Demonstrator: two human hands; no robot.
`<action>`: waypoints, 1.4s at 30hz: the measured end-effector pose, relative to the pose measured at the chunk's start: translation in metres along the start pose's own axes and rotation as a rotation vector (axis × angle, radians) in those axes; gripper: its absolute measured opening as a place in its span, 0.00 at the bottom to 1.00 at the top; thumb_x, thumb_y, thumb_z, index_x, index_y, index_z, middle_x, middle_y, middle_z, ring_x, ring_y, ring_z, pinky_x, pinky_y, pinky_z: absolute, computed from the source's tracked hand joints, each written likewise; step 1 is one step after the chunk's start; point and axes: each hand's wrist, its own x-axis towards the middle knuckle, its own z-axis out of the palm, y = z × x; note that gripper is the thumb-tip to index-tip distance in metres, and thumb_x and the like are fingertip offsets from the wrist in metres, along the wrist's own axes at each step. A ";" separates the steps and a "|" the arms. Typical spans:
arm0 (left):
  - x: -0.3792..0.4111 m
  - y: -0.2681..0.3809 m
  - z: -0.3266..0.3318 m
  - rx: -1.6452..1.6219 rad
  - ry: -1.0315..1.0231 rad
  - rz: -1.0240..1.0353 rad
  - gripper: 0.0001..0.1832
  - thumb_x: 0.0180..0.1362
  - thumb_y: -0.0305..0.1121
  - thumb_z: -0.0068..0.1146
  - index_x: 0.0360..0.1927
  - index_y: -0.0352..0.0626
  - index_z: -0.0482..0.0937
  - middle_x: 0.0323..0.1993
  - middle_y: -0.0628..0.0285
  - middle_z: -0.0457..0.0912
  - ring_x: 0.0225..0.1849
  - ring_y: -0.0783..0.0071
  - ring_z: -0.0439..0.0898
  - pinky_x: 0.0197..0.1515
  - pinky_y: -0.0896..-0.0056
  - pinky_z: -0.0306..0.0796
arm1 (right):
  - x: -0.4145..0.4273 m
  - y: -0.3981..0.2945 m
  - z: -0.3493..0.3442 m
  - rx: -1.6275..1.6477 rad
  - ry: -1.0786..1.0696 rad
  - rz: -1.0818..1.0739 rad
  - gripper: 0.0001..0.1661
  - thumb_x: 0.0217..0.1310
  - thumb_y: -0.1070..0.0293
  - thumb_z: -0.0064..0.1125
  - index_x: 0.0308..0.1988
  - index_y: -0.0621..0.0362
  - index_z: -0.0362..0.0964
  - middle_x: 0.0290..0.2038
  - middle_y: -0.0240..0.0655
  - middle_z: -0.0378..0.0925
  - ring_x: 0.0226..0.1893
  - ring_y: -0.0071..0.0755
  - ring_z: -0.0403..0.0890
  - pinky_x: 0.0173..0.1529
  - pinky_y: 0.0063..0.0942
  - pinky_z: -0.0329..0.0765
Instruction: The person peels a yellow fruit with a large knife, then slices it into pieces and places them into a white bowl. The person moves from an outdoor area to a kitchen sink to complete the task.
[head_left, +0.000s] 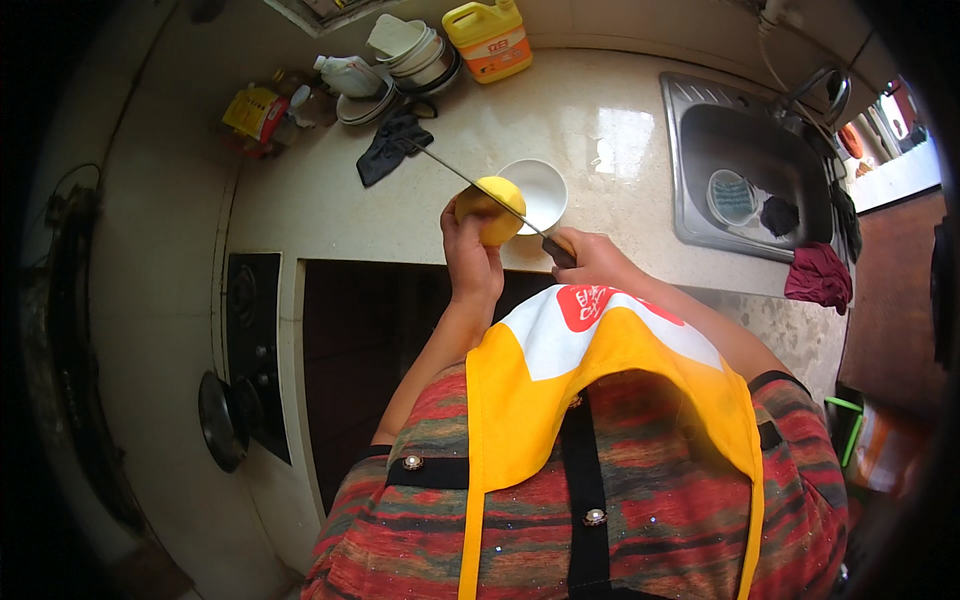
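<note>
My left hand (472, 244) grips a round yellow fruit or vegetable (499, 187) from below and the left, above the counter's front edge. My right hand (592, 255) is closed around the dark handle of a long knife (451, 168). The knife's blade lies slantwise across the yellow piece, its far end reaching over the counter towards a dark cloth (394, 144); how deep it sits in the piece cannot be told. Just behind the yellow piece stands a white bowl (545, 193), partly covered by it and by the blade.
Stacked bowls (416, 56), plates (367, 111) and a yellow detergent jug (491, 45) stand along the wall. A steel sink (750, 142) at right holds a container with a scouring pad. A maroon cloth (819, 276) hangs over the counter edge. At left are a cooktop (259, 345) and a black pan (221, 424).
</note>
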 end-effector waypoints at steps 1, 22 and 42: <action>0.001 -0.001 0.000 0.007 0.002 -0.016 0.26 0.57 0.30 0.49 0.59 0.44 0.59 0.55 0.58 0.67 0.57 0.66 0.69 0.60 0.67 0.66 | 0.001 0.001 0.000 -0.005 0.009 0.016 0.24 0.48 0.73 0.57 0.48 0.64 0.69 0.36 0.55 0.78 0.39 0.51 0.81 0.44 0.34 0.74; 0.029 -0.025 -0.018 -0.080 -0.093 -0.186 0.23 0.50 0.27 0.48 0.53 0.44 0.65 0.49 0.58 0.72 0.54 0.61 0.73 0.56 0.59 0.72 | 0.023 0.024 0.000 -0.261 0.040 0.001 0.17 0.49 0.77 0.53 0.44 0.61 0.69 0.36 0.55 0.78 0.41 0.60 0.78 0.45 0.43 0.74; 0.047 -0.035 -0.034 -0.029 -0.088 -0.371 0.23 0.54 0.34 0.40 0.55 0.42 0.68 0.54 0.55 0.72 0.57 0.57 0.71 0.59 0.47 0.67 | 0.035 0.040 0.000 0.162 -0.036 0.131 0.09 0.48 0.78 0.57 0.30 0.58 0.63 0.21 0.27 0.62 0.24 0.24 0.68 0.31 0.26 0.67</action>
